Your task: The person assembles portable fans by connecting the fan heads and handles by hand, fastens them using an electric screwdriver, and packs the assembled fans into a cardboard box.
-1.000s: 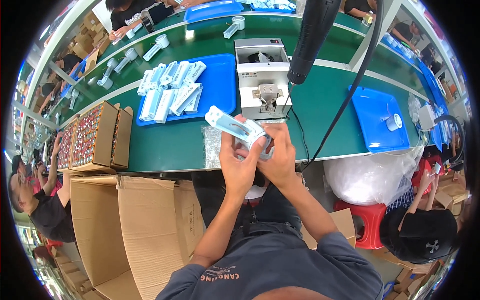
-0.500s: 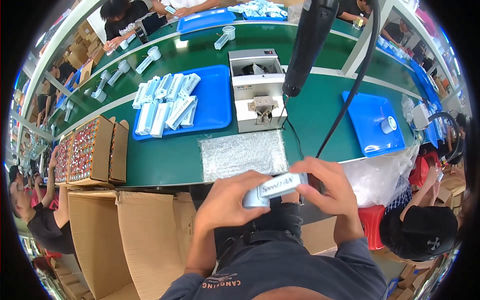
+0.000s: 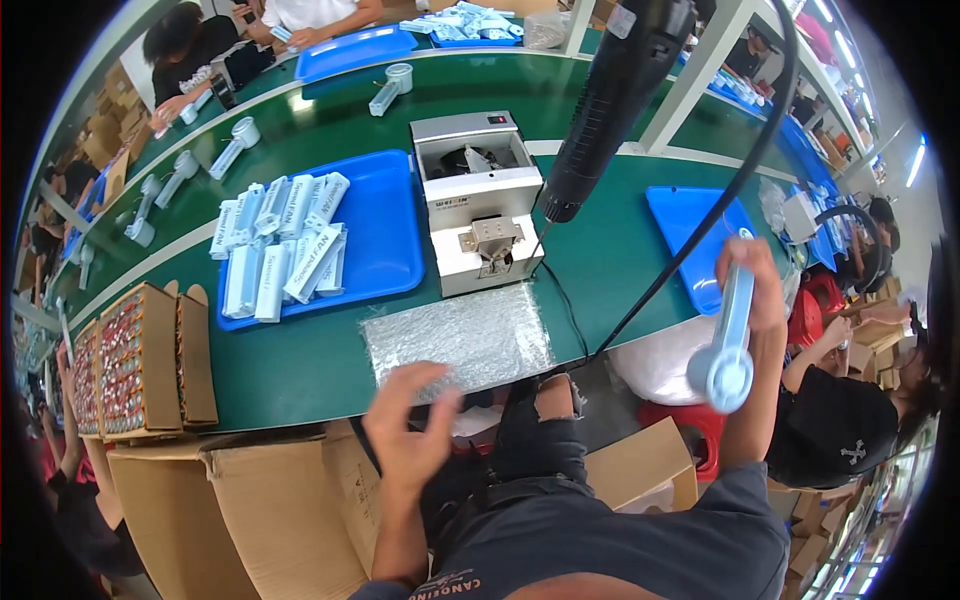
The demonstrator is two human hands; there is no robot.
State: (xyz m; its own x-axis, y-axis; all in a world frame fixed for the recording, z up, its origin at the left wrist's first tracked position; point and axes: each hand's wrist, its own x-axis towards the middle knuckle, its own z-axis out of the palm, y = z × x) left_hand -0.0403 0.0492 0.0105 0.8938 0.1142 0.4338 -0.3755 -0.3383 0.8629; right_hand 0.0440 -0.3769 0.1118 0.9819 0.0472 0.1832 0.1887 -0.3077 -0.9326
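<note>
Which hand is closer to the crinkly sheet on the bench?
Left. Your left hand is at the near edge of the sheet; your right hand, holding a blue part, is off to its right.

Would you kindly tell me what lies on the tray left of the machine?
Pale-blue parts lie heaped on the tray; the tray's surface beneath them is covered and cannot be seen.
</note>
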